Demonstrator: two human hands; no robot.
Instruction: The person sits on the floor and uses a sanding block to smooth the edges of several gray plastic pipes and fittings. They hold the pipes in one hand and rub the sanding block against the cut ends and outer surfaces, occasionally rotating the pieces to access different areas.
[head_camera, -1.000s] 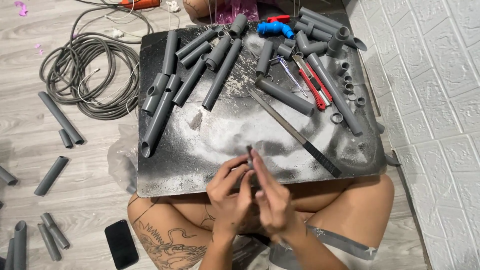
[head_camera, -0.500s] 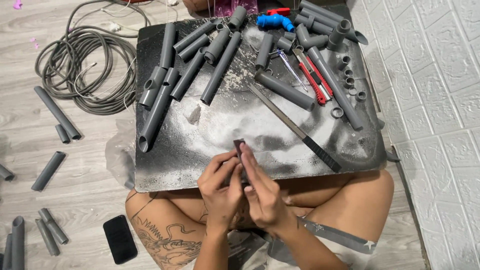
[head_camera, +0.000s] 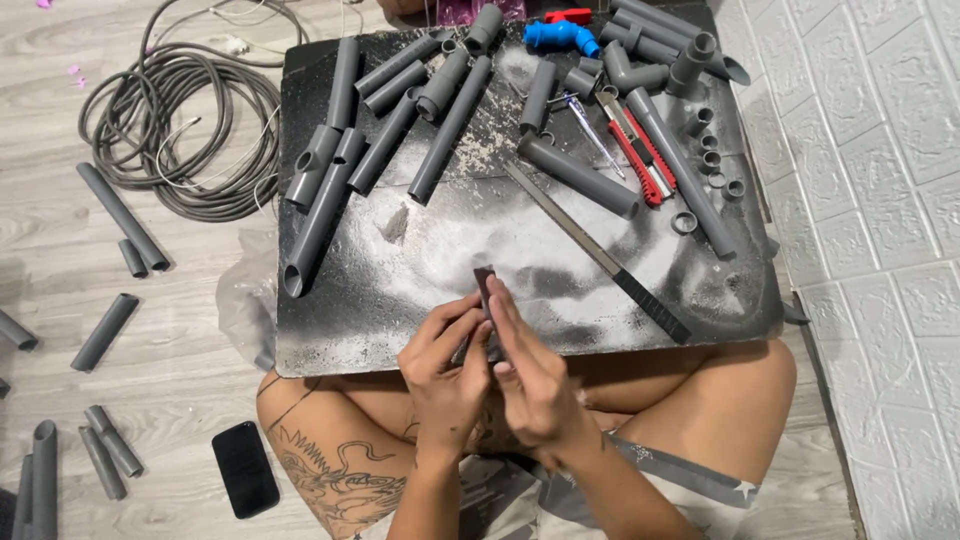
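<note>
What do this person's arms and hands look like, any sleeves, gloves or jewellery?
Both arms are bare to the frame edge: no sleeves show. The left hand and right hand wear no gloves, and no rings, watch or bracelets show. The nails look fairly long; whether they are painted I cannot tell. Neither forearm shows any markings.

two hands, one red cutter, one blue fitting, one phone
</note>
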